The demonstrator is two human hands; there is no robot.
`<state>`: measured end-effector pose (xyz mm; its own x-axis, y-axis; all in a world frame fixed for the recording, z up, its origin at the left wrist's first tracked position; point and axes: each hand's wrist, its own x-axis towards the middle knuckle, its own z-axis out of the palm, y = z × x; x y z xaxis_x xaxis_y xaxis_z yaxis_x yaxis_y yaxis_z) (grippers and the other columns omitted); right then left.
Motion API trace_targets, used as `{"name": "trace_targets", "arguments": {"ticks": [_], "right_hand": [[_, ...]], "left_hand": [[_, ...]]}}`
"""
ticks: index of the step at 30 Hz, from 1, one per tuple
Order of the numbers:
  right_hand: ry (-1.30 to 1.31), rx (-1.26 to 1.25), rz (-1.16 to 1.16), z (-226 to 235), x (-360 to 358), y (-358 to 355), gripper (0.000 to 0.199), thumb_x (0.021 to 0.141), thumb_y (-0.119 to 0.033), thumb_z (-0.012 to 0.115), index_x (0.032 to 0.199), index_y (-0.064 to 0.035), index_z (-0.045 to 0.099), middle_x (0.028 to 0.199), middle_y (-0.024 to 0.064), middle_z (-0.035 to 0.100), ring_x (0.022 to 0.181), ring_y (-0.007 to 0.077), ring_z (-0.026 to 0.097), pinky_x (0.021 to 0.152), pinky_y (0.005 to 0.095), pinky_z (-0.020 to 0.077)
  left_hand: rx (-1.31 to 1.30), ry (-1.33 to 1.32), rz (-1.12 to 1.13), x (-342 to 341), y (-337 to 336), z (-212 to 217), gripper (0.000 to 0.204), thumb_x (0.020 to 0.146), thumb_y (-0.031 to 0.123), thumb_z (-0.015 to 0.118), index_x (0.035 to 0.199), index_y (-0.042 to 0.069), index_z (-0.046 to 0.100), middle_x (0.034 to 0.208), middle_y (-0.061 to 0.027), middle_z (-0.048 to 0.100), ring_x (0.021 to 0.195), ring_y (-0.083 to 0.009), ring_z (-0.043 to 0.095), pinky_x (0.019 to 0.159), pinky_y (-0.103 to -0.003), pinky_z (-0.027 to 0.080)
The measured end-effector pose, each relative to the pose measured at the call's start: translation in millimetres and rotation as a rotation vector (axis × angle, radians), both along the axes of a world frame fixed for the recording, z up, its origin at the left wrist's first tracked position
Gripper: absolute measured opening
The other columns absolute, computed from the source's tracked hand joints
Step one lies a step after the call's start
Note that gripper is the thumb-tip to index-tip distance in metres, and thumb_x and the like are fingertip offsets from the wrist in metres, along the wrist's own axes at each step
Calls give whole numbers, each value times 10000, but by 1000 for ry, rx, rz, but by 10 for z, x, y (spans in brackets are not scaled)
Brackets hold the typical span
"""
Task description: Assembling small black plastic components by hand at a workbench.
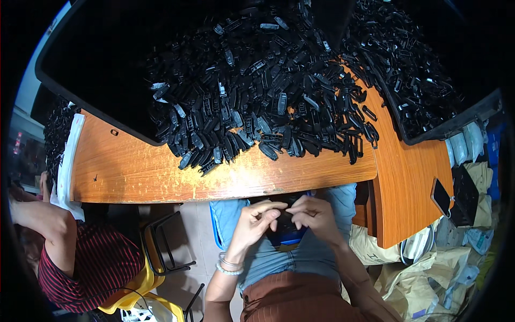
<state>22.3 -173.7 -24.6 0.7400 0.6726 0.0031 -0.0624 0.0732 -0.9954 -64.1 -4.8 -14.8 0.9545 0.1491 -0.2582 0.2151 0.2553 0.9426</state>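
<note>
Over my lap, past the table's front edge, my left hand (254,224) and my right hand (317,220) face each other with fingertips nearly meeting. The fingers of both are curled into a pinch. Whatever lies between them, if anything, is too small or too dark to make out. Below the hands, between my knees, a dark container with a blue edge (289,238) shows in part. Beyond them, on the wooden table (257,180), spreads a large heap of small black plastic clips (257,102), narrow and curved.
A black bin (99,96) opens onto the heap at left; another black bin (429,131) with more parts stands at right. A phone (441,197) lies on the right table section. A person in a striped shirt (94,263) sits at left. Paper bags (424,279) crowd the lower right.
</note>
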Motion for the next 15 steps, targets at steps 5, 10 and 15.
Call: {"name": "trace_targets", "arguments": {"ticks": [5, 10, 15], "right_hand": [[-792, -269, -366, 65, 603, 210, 93, 788, 5, 597, 871, 30, 631, 832, 116, 585, 717, 208, 577, 619, 300, 460], [-1112, -494, -429, 240, 984, 550, 67, 759, -2, 621, 818, 18, 597, 837, 128, 546, 797, 295, 532, 702, 365, 433], [-1045, -535, -316, 182, 989, 448, 102, 751, -3, 627, 785, 12, 531, 796, 120, 513, 779, 294, 487, 692, 379, 401]], "left_hand": [[1034, -402, 313, 618, 327, 158, 311, 796, 52, 625, 1098, -7, 580, 931, -162, 548, 722, -249, 594, 650, -327, 481], [1415, -318, 63, 1128, 457, 166, 368, 666, -57, 588, 1032, -47, 542, 946, -187, 505, 741, -341, 606, 595, -392, 495], [1319, -276, 187, 927, 417, 102, 264, 737, -44, 589, 994, -23, 534, 920, -190, 514, 699, -353, 604, 570, -409, 488]]}}
